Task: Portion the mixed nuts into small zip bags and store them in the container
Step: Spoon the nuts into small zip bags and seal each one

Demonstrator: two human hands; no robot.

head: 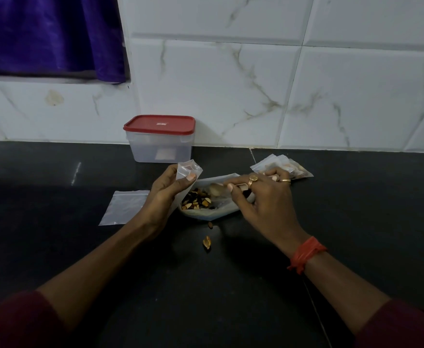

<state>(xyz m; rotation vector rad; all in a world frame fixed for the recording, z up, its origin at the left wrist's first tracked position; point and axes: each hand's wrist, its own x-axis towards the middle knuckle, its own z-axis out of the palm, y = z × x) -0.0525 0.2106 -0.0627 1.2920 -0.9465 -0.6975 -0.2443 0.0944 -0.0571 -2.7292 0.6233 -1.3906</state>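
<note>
**A:** How many bags can you count on the counter (55, 247)?

**B:** One small zip bag (189, 169) is in the left hand (165, 197), pinched near its mouth between thumb and fingers and held up over the middle of the counter. One empty bag (125, 207) lies flat just left of that wrist. One large bag (221, 212) lies open between the two hands with the mixed nuts (197, 200) in it.

**A:** And the filled ones?

**B:** A small pile of filled bags (298, 170) lies near the back edge, behind the right hand (263, 197). They overlap and the fingers cover part of them, so I cannot give a sure count.

**A:** What is the right hand doing?

**B:** Its fingers are curled round a pale spoon (214, 190). The bowl shows over the large bag, but the handle is mostly hidden under the hand.

**A:** Any nuts outside the bags?

**B:** Two loose nuts: one (210, 224) just in front of the large bag, another (207, 242) nearer the front edge.

**A:** The container?

**B:** One container (160, 146) stands at the back edge against the tiled wall (331, 84), and its red lid (159, 124) is on. Its sides are cloudy; a pale patch shows low down, and I cannot tell what it is.

**A:** Anything cut off?

**B:** Both sleeves run out at the bottom corners.
</note>
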